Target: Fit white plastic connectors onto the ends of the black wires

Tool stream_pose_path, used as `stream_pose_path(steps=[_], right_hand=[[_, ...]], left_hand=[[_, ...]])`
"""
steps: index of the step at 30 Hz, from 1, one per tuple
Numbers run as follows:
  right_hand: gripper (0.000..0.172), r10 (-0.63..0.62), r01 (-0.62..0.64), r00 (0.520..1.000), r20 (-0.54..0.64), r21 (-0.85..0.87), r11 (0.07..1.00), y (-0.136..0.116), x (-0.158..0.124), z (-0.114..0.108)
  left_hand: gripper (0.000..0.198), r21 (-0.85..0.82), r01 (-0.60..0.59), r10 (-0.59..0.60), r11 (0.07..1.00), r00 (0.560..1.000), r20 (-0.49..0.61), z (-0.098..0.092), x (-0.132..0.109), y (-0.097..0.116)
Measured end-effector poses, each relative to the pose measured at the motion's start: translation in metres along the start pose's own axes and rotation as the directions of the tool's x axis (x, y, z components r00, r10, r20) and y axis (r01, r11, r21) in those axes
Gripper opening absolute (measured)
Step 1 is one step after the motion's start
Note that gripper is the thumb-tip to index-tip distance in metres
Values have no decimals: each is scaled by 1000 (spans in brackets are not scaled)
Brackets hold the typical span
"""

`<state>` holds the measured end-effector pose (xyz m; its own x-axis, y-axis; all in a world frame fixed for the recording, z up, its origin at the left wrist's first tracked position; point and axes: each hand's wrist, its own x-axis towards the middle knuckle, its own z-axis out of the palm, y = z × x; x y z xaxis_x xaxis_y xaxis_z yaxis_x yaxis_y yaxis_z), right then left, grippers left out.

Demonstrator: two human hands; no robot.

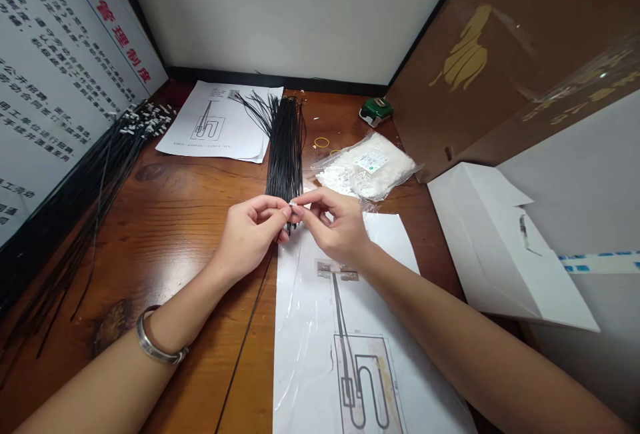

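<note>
My left hand (pixel 253 231) pinches the end of a thin black wire (pixel 245 341) that trails down across the wooden table toward me. My right hand (pixel 335 224) meets it fingertip to fingertip, pinching a small white connector (pixel 296 209) at the wire's end. Both hands hover just in front of a bundle of black wires (pixel 285 147) lying on the table. A silver bracelet (pixel 155 347) sits on my left wrist.
A plastic bag of white connectors (pixel 367 167) lies right of the bundle. A laminated drawing sheet (pixel 350 341) lies under my right arm, another paper sheet (pixel 220 121) at the back. Finished wires with white ends (pixel 100 174) lie at left. A cardboard box (pixel 500 74), white box (pixel 495 241), green object (pixel 376 111).
</note>
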<state>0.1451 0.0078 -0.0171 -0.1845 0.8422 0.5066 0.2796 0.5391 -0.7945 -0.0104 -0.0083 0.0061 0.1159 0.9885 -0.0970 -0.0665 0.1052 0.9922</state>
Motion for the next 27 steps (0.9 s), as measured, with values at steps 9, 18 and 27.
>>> stream_pose_path(steps=[9,18,27], right_hand=[[3,6,-6,1000,-9,24,1000,2,0,0],[3,36,-36,999,-5,42,998,0,0,0],[6,137,-137,990,8,176,975,1,1,1]], left_hand=[[22,-5,-20,20,1000,1000,9,0,-1,-1],[20,17,-27,27,999,999,31,-2,0,-2],[25,-9,-25,26,1000,1000,17,-2,1,-2]])
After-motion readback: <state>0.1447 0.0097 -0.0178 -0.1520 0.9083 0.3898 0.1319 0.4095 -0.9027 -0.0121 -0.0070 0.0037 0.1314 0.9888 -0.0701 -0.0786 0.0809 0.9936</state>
